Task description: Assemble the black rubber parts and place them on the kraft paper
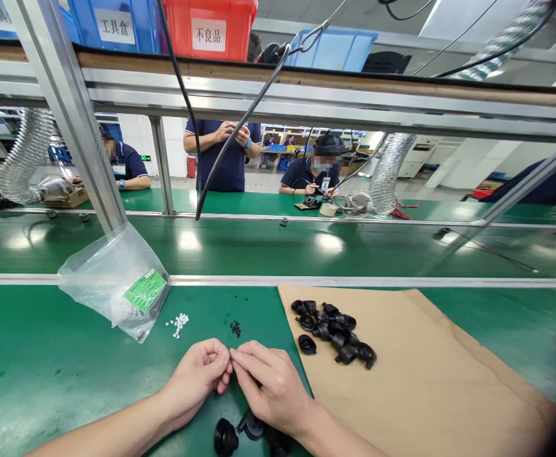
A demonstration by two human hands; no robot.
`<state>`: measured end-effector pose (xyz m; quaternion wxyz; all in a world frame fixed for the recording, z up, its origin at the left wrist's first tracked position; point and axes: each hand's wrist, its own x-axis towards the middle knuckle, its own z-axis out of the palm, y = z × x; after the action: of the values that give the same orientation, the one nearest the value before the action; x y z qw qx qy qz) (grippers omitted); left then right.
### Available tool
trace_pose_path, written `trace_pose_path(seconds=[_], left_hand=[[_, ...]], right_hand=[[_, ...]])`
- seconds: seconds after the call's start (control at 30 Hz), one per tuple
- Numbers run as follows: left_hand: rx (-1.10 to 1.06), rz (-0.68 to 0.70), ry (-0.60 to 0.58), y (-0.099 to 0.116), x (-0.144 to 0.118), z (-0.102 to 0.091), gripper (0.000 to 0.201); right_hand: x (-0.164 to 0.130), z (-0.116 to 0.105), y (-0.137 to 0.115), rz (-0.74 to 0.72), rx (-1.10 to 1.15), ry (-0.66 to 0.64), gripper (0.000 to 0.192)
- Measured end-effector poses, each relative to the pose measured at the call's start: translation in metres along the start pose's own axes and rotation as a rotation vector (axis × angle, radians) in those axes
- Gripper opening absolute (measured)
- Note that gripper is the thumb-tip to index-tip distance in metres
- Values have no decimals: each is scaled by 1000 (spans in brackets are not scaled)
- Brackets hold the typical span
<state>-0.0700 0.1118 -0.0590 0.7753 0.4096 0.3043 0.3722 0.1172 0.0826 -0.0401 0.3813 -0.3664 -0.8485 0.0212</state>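
Observation:
My left hand [202, 371] and my right hand [271, 381] meet fingertip to fingertip above the green bench. Both are closed in a pinch, and a sliver of something small and dark shows between them; its kind is too small to make out. Just beyond the fingers lies a little heap of tiny black pieces [235, 328]. Left of that are small white pieces [179, 324]. Below my right hand are a round black part [225, 438] and more black parts [253, 426], partly hidden by the hand and wrist.
Brown paper [416, 368] covers the right side, with a pile of black plastic parts [337, 330] on it. A clear bag with a green label [145, 291] leans at a metal post [75, 114]. Co-workers sit and stand beyond the green conveyor [249, 244]. A black cable [240, 120] hangs ahead.

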Motion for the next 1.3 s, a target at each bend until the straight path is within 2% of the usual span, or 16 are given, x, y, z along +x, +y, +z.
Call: trace_pose_path(seconds=[0.27, 0.67, 0.93, 1.1, 1.3], left_hand=[[-21, -20, -2, 0, 0, -1, 45], [-23, -21, 6, 0, -2, -1, 42], [20, -14, 13, 2, -3, 0, 44], [-34, -1, 9, 3, -3, 2, 42], [-44, 7, 11, 1, -1, 2, 43]], right_hand=[[3, -4, 1, 36, 96, -41, 20], [1, -3, 1, 106, 227, -15, 21], [-2, -2, 3, 5, 70, -63, 21], [0, -4, 2, 38, 102, -19, 24], [0, -3, 2, -4, 77, -17, 25]])
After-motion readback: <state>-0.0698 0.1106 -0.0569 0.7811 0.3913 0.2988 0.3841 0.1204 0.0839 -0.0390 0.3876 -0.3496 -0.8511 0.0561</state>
